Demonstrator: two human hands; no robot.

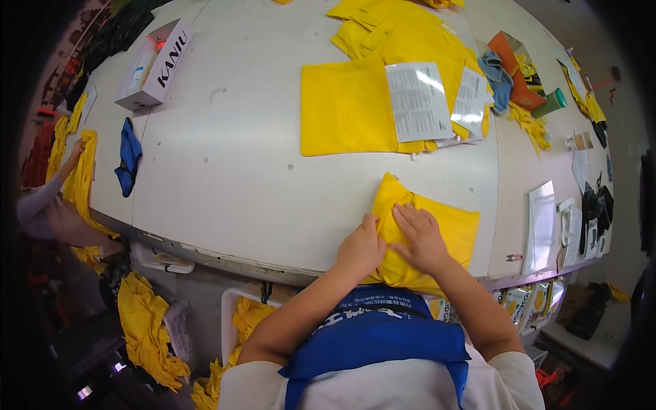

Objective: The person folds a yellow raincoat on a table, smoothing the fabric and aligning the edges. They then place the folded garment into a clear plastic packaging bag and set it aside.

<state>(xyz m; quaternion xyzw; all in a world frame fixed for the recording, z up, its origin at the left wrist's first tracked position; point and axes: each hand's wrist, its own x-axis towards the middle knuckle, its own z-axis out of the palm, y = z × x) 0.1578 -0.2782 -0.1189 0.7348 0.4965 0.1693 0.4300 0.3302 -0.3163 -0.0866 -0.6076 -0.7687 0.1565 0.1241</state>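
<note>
A yellow folded piece of cloth (456, 231) lies at the front edge of the table, right before me. My left hand (363, 247) has its fingers curled at the cloth's left side and grips a fold there. My right hand (418, 239) presses flat on top of the cloth, fingers stretched out. Beyond both hands is a flat yellow square of folded fabric (345, 109). Printed sheets in clear sleeves, one a white printed sheet (420, 102), rest on its right part and on the yellow heap (417, 37) behind.
A white open box (154, 65) and a blue cloth (128, 157) are on the table's left. On the right stand an orange box (516, 72), a green cup (551, 102) and a clear sheet (540, 225). Yellow fabric (140, 328) fills baskets below. Another person's hand (76, 152) holds yellow cloth at far left.
</note>
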